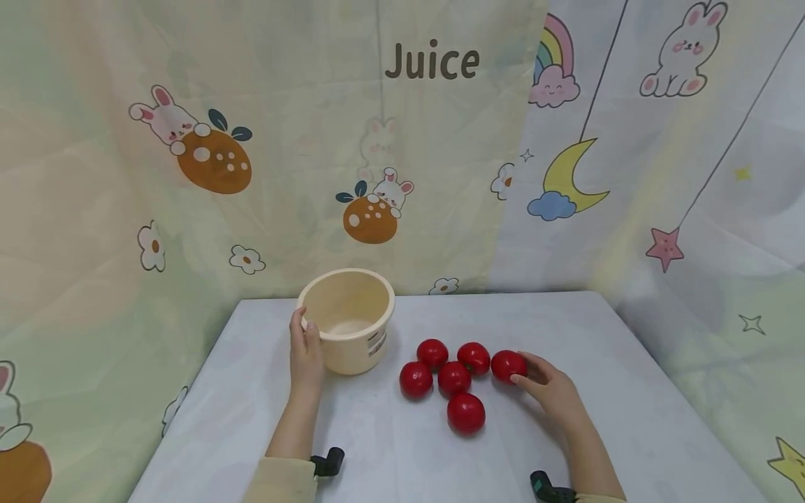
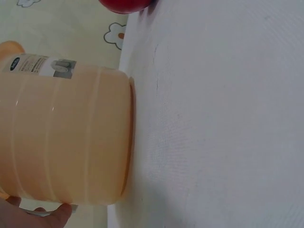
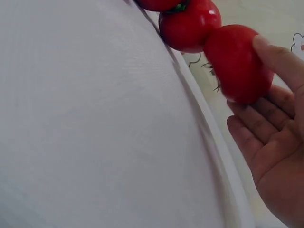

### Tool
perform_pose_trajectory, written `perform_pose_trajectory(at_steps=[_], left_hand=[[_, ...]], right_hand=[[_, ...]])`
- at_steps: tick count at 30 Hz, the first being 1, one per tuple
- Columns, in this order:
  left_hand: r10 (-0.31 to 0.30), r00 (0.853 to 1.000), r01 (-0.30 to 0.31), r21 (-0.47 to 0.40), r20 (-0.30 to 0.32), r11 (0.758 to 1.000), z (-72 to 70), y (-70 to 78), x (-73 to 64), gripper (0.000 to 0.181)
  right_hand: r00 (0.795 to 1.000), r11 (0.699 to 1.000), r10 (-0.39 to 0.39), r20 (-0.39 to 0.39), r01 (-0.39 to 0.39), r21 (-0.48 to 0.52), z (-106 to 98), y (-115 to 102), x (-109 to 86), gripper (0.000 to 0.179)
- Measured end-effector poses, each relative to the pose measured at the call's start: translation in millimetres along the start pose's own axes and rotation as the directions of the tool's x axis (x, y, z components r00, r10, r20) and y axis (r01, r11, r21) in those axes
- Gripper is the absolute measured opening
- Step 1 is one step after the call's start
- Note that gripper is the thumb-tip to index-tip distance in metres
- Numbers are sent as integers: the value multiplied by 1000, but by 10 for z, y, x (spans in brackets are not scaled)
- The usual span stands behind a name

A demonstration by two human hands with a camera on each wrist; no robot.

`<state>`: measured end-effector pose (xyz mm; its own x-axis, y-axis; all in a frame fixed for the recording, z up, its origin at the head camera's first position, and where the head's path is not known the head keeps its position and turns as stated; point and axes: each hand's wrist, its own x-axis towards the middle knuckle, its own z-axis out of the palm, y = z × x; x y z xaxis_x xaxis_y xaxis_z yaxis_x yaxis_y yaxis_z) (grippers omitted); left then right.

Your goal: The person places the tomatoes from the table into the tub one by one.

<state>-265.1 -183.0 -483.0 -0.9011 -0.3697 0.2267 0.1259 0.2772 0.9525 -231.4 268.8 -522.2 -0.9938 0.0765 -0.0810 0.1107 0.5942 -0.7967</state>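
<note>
Left hand [image 1: 307, 353] is laid, fingers mostly straight, against the side of a cream bucket [image 1: 352, 354], the rim touched by a fingertip; by the right hand [image 1: 556, 391], partly closed, a red tomato [image 1: 508, 367] is pinched between thumb and fingers; five other tomatoes [image 1: 454, 378] are grouped just beside it on the white table [image 1: 390, 461].

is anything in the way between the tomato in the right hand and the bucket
Yes, along the table: four tomatoes lie between the held tomato and the bucket. A fifth loose tomato lies off that line. Above them, nothing visible stands in the way, and the bucket's top is open.
</note>
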Motion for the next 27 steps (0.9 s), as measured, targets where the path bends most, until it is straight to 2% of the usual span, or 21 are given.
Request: perform_pose_trajectory(at_steps=[7,14,27], left_hand=[[49,999,-49,-19,-11,999,8,-13,-3,50],[36,999,-36,-18,-12,999,6,0,-3,51],[41,999,-41,-7,-16,999,8,-14,8,51]], right_hand=[[999,999,-45,-2,45,28,-81,-89,13,83],[997,994,-83,5,82,70,-138,-244,70,80],[982,978,-188,21,184,102,-306,-830,343,78]])
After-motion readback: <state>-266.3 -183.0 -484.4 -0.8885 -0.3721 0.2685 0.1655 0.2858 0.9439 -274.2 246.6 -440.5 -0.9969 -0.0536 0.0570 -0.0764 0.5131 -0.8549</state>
